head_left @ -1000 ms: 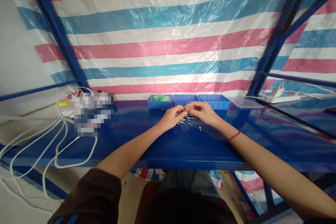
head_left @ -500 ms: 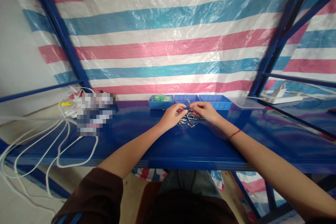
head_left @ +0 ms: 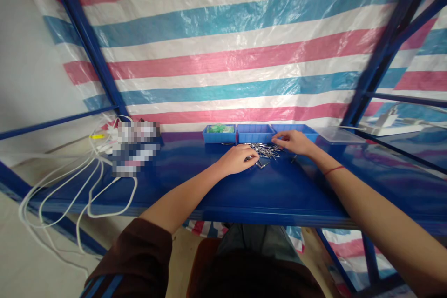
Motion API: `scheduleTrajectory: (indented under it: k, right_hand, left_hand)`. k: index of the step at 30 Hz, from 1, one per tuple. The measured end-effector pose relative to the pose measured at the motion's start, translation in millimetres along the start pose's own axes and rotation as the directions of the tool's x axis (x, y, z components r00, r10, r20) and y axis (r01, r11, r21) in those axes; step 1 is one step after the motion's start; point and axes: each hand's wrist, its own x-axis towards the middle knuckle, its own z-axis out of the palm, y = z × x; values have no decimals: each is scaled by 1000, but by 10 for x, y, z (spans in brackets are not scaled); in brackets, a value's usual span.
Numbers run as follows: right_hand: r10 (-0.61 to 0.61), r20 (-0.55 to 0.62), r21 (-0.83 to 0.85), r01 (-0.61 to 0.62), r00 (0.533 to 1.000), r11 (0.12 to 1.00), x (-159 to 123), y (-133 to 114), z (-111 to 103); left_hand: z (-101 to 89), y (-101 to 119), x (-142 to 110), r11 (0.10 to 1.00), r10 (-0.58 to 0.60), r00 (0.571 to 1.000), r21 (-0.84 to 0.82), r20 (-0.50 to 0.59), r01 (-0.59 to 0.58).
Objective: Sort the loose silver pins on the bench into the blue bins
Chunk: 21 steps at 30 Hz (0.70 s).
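A loose pile of slim silver metal pins [head_left: 266,150] lies on the blue table [head_left: 223,191]. At the pile's left edge rests my left hand [head_left: 239,159], its fingers curled down and its thumb close to the index finger; anything between them is hidden. My right hand [head_left: 294,142] is raised at the pile's far right, just in front of the blue bins. Its thumb and fingers are drawn together, and what they hold, if anything, is too small to make out. One blue bin [head_left: 220,138] contains green and clear plastic; the middle bin [head_left: 256,134] stands beside it.
A third blue bin [head_left: 307,131] is partly behind my right hand. A clear lid [head_left: 340,135] lies to its right, near a white power strip [head_left: 396,125]. White cables [head_left: 91,195] hang over the left end. Blue posts [head_left: 78,32] frame the striped sheet [head_left: 223,56].
My hands have moved apart: the left down onto the pile's left edge, the right away to the right. The metal pin seen upright at my right fingertips no longer shows. The view has shifted slightly.
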Motion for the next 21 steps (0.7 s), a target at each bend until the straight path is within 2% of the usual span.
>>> scheduleTrajectory:
  k: [3,8,15,21]
  right_hand:
    - [-201,82,13,200,976,980,-100,-205,46]
    - [-315,273,35,318,909,948,-174,-329,154]
    - [-373,243,-32,392,895,919,-135,-276,255]
    - [-384,221,-185,425,897,886,-170,-351,285]
  left_hand:
    - [-10,-31,-7,1000,-11,1000,20,-12,12]
    - [-6,-55,-11,999,3,1000,37,0,-3]
    - [7,-65,5,1000,-28,999,8,16,27]
    - [13,-91,-14,997,-69,998,25,-6,69]
